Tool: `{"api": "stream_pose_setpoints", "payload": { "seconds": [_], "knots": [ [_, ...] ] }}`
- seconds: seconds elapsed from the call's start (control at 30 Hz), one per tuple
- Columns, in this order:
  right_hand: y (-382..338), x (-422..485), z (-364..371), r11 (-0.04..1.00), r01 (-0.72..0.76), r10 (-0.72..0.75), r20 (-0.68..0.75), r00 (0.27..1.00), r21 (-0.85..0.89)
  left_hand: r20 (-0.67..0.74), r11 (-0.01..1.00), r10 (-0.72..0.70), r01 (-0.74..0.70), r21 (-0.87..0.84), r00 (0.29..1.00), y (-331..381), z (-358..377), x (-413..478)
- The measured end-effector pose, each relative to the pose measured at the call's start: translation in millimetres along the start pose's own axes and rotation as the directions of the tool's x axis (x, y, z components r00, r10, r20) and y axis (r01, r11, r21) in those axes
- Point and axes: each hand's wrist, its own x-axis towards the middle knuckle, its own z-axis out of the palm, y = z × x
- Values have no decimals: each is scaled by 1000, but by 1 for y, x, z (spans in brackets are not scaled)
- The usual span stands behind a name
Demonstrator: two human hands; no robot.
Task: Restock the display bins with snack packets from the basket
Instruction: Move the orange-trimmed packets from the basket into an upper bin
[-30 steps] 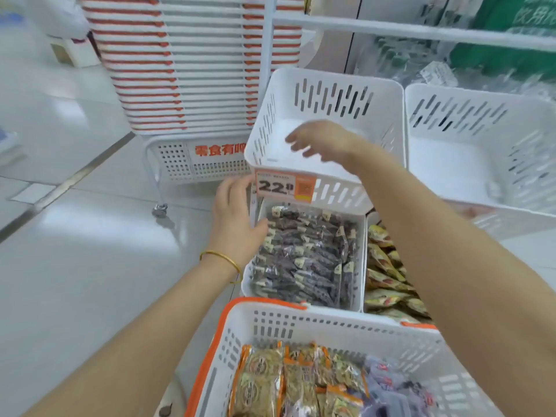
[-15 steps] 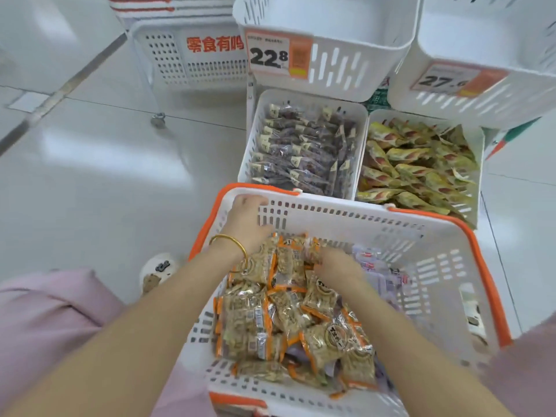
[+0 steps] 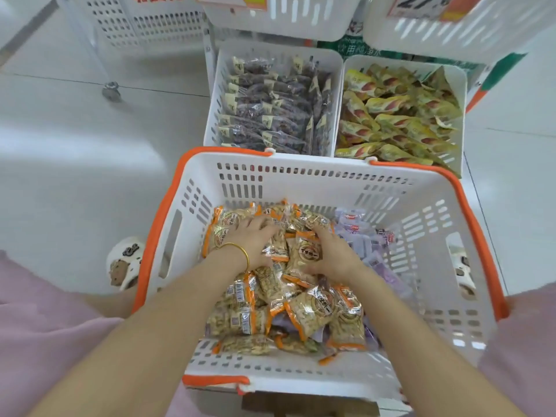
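Both hands were down inside the basket (image 3: 301, 176), on the heap of orange-trimmed snack packets (image 3: 310, 308). The left hand (image 3: 252, 239), with a gold bangle (image 3: 239, 252) on its wrist, lay with its fingers fairly straight and spread across the top of the heap, pressing on the wrappers. The right hand (image 3: 331, 254) was just beside it, its fingers curled down into the pile and its thumb closed against one packet held between the two hands. Pale purple packets (image 3: 361, 245) filled the right side of the heap, partly under the right forearm. The white basket had orange handles along its rim and stood between the person's pink-clad knees (image 3: 45, 326).

Just beyond its far wall stood two white display bins side by side: the left bin (image 3: 217, 85) packed with dark packets, the right bin (image 3: 460, 115) full of yellow ones. Higher bins overhung them, one bearing a price tag (image 3: 418, 4) starting with 27. A patterned slipper (image 3: 125, 263) showed on the pale floor left of the basket.
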Motion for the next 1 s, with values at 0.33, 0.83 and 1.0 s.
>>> {"api": "stream_pose_setpoints", "payload": {
  "seconds": [0.33,0.83,1.0],
  "knots": [
    [3,-10,-31,962,0,53,-184,982,274,-229,993,109,-98,59,967,9,-15,-7],
    [-40,-58,-101,621,240,-92,-235,968,746,-272,369,-208,-182,-911,940,29,-102,-45],
    [-54,-58,-105,578,288,-104,-281,954,764,-230,236,-198,-182,-955,953,36,-118,-53]
  ]
}}
